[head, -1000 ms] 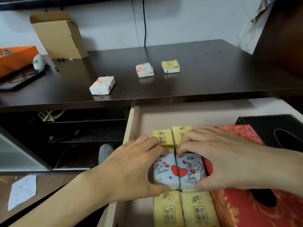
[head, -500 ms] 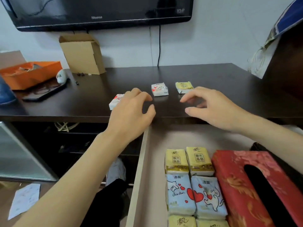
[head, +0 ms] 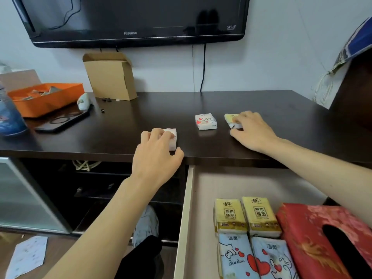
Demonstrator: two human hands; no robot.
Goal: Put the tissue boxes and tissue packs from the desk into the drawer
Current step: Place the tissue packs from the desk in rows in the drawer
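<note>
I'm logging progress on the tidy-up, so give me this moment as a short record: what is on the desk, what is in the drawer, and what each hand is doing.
desk packs: three; white pack, heart-print pack, yellow pack
left hand: closing on white pack
right hand: on yellow pack
untouched: heart-print pack
drawer: open; two yellow packs, two cartoon packs, red tissue box

Both forearms are bare to the frame edge; no sleeves visible. The left hand (head: 157, 156) and right hand (head: 253, 131) carry no rings, watch or gloves. Fingernails are short.
</note>
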